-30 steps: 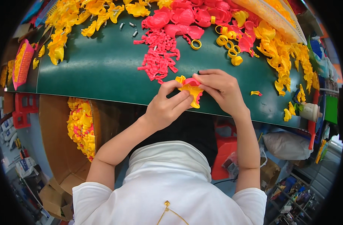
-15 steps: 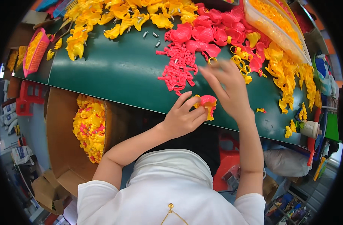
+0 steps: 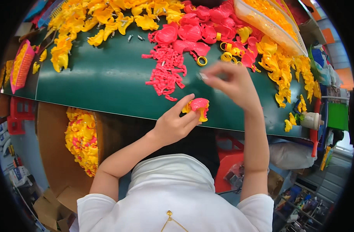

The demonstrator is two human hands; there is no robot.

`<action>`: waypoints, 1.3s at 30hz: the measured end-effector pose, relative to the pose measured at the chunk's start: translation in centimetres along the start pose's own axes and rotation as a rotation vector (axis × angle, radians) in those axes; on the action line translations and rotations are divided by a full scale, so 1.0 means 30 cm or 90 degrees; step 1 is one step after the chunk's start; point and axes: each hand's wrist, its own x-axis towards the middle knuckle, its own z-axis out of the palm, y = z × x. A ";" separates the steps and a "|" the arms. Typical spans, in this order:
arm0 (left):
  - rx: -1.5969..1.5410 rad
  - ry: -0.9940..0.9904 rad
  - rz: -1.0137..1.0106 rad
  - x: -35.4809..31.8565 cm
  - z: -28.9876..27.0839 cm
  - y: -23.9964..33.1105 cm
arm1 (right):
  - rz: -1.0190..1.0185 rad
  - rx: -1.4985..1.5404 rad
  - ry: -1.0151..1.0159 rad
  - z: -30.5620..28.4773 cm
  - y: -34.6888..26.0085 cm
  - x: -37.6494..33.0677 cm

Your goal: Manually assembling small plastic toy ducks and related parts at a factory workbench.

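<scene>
Near the table's front edge, my left hand (image 3: 175, 120) is closed around a small pink and yellow plastic toy part (image 3: 200, 103), its domed pink top showing past the fingers. My right hand (image 3: 233, 83) is raised above and to the right of it, thumb and finger pinching a small silvery metal piece (image 3: 202, 76), slightly blurred. Beyond the hands lies a pile of small pink plastic strips (image 3: 165, 73). Two similar silvery metal pieces (image 3: 135, 38) rest on the green tabletop behind that pile. A yellow ring (image 3: 201, 61) lies just past my right fingertips.
Yellow shells (image 3: 107, 29) spread along the far left, pink shells (image 3: 190, 33) at the far middle. A white basket (image 3: 275, 33) of yellow parts stands far right, a pink basket (image 3: 22, 67) far left. Below the table's left edge, a cardboard box (image 3: 53, 150) holds yellow and pink parts.
My right hand now holds a silvery metal piece; one of those on the table is gone. The whole view has shifted, moving the table leftward. My left hand keeps its toy part.
</scene>
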 end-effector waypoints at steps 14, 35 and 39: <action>-0.013 -0.023 -0.003 0.007 0.010 0.008 | 0.280 0.310 0.038 0.036 0.126 -0.243; -0.007 -0.021 -0.015 0.010 0.006 0.007 | 0.305 0.230 -0.003 0.018 0.134 -0.206; 0.024 -0.011 -0.006 0.018 0.013 0.008 | 0.311 0.141 -0.091 -0.033 0.145 -0.144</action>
